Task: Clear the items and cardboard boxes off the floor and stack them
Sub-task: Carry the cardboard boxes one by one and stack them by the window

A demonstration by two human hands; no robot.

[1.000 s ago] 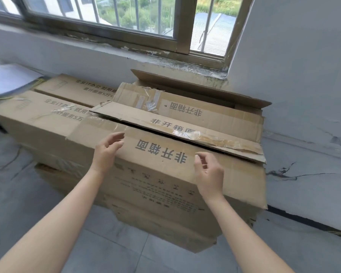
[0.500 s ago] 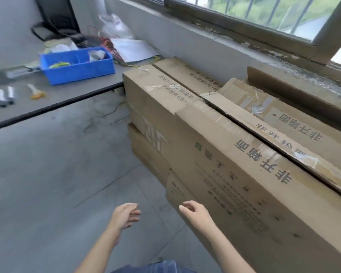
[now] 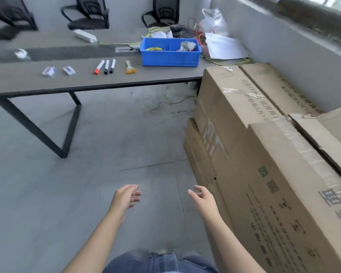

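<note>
while both hands hang over the grey floor (image 3: 77, 194) holding nothing, the left hand (image 3: 126, 198) with fingers loosely spread and a little curled and the right hand (image 3: 202, 198) open the same way, the task's cardboard boxes (image 3: 264, 174) stand piled against the wall under the window, to the person's right; the right hand is just beside the pile's front face, and i cannot tell whether it touches it; the likeliest trouble is the pile itself; the long top carton (image 3: 230, 107) rests on flatter cartons (image 3: 197, 154) whose near corner looks dented, so more weight added on top may make the pile lean or slide outward; a loose flap (image 3: 323, 138) with peeling tape lies across the top, and anything set on it would probably sit crooked or slip off; a thin yellow cable (image 3: 175, 97) trails on the floor near the far end of the pile, beside the desk (image 3: 47, 81), and a foot could snag it while carrying a load that blocks the view down; the desk's slanted black leg (image 3: 67, 134) is another thing to clip with a shin or a box edge; a knock to the desk could roll the markers (image 3: 105, 67) off, putting new items on the floor
</note>
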